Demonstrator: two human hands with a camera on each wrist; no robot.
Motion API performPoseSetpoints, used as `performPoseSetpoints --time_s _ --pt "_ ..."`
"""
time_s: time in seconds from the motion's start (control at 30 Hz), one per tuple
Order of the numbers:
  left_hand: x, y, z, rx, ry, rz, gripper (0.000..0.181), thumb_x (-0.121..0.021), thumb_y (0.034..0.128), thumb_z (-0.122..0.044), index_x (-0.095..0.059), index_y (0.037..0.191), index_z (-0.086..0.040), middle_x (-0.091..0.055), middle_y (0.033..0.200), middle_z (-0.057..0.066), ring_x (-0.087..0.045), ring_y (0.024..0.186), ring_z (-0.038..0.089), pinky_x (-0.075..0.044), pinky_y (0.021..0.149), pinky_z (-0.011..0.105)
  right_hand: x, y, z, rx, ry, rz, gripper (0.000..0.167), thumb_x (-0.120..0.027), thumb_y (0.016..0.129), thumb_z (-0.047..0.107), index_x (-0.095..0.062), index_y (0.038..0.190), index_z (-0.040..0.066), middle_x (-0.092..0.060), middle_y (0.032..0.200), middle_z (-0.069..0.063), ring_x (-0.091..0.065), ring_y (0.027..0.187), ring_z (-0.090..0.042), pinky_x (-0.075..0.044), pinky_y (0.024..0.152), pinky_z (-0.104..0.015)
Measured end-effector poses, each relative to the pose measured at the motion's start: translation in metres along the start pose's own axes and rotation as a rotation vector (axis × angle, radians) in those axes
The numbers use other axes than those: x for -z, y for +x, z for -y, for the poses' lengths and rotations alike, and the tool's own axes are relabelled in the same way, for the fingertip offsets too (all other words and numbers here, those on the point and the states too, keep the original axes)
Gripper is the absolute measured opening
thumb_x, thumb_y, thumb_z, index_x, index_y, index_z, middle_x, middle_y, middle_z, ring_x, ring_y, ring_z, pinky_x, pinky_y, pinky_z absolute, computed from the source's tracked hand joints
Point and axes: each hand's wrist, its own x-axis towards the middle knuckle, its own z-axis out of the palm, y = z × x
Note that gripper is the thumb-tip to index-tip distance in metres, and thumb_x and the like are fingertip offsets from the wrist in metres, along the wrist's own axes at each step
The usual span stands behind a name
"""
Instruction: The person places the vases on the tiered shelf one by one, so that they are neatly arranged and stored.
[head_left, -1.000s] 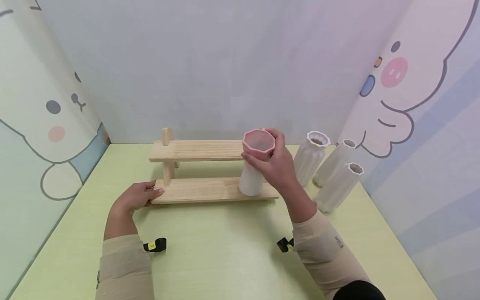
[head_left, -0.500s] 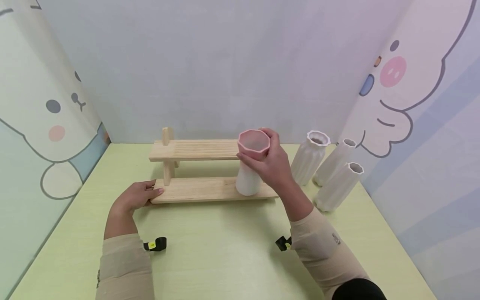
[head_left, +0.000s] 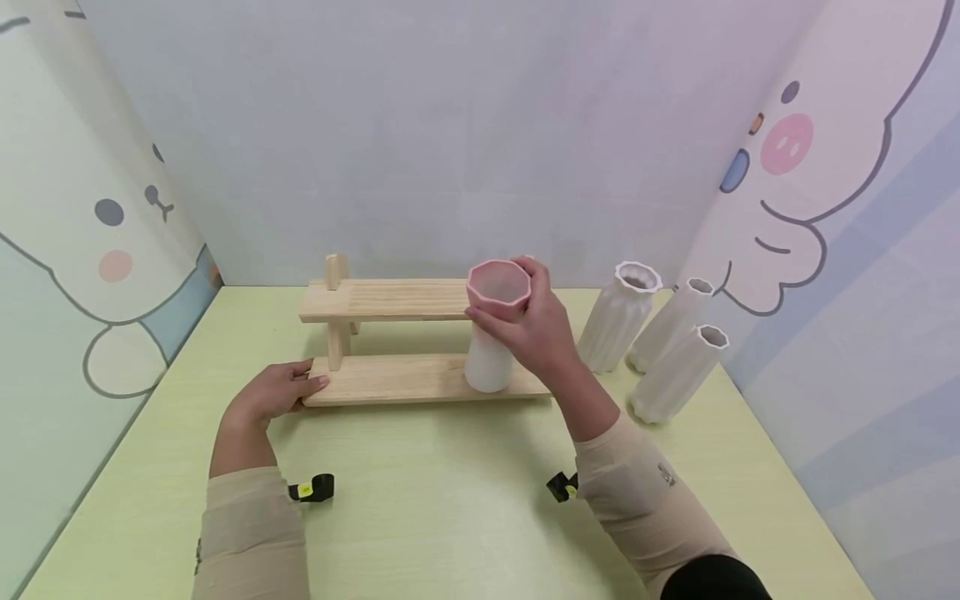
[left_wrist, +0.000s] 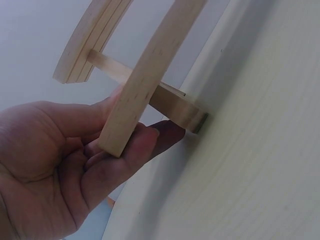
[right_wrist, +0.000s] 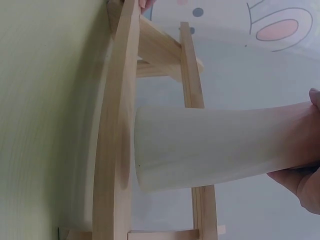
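My right hand (head_left: 542, 329) grips a pink-and-white vase (head_left: 489, 362) near its faceted pink rim, thumb on the near side. The vase stands nearly upright over the right part of the lower board of a two-tier wooden shelf (head_left: 397, 382). In the right wrist view, the white base of the vase (right_wrist: 200, 147) is very close to the board; I cannot tell whether they touch. My left hand (head_left: 270, 392) holds the left end of the lower board. In the left wrist view, its fingers curl under the board end (left_wrist: 125, 125).
A white fluted vase (head_left: 618, 321) stands right of the shelf. Two more white vases, a farther one (head_left: 671, 325) and a nearer one (head_left: 678, 375), stand beside it. A pale green tabletop (head_left: 435, 500) lies below, and a plain backdrop (head_left: 450, 150) rises behind the shelf.
My right hand has moved a little to the left along the lower board with the pink-and-white vase. The left hand and shelf have stayed in place.
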Motion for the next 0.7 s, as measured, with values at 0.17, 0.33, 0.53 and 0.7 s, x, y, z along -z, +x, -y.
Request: performPoseSetpoints --time_s 0.17,0.33,0.53,0.7 --pt "-0.001 0.0 0.0 -0.006 -0.014 0.001 0.075 -0.055 0.0999 -0.041 -0.024 0.153 0.003 -0.057 0.134 0.027 -0.062 0.107 0.021 -0.052 0.094 0.041 -0.003 0.0 0.002 0.003 0.01 0.008 0.086 -0.086 0.071 0.048 -0.04 0.137 0.018 -0.062 0.117 -0.007 -0.063 0.101 -0.02 -0.057 0.08 -0.039" --pt "-0.001 0.0 0.0 -0.004 -0.028 0.0 0.075 -0.055 0.1001 -0.04 -0.023 0.153 0.004 -0.056 0.134 0.028 -0.064 0.105 0.019 -0.053 0.094 0.04 -0.006 0.001 0.004 0.009 -0.001 0.013 0.086 -0.086 0.071 0.049 -0.04 0.137 0.019 -0.061 0.118 -0.006 -0.062 0.102 -0.02 -0.056 0.081 -0.04" --pt "-0.001 -0.001 0.001 -0.009 -0.044 0.001 0.075 -0.055 0.1005 -0.038 -0.023 0.152 0.005 -0.054 0.136 0.03 -0.065 0.106 0.019 -0.054 0.092 0.038 -0.009 0.002 0.008 -0.003 0.002 0.02 0.086 -0.086 0.07 0.05 -0.041 0.136 0.02 -0.063 0.116 -0.005 -0.062 0.102 -0.02 -0.056 0.08 -0.041" --pt "-0.002 0.001 0.002 -0.012 -0.043 0.001 0.075 -0.055 0.1004 -0.039 -0.023 0.153 0.004 -0.054 0.136 0.029 -0.064 0.107 0.021 -0.054 0.092 0.038 -0.012 0.002 0.01 -0.005 0.004 0.018 0.084 -0.085 0.07 0.05 -0.041 0.135 0.021 -0.063 0.114 -0.005 -0.063 0.101 -0.02 -0.057 0.079 -0.04"
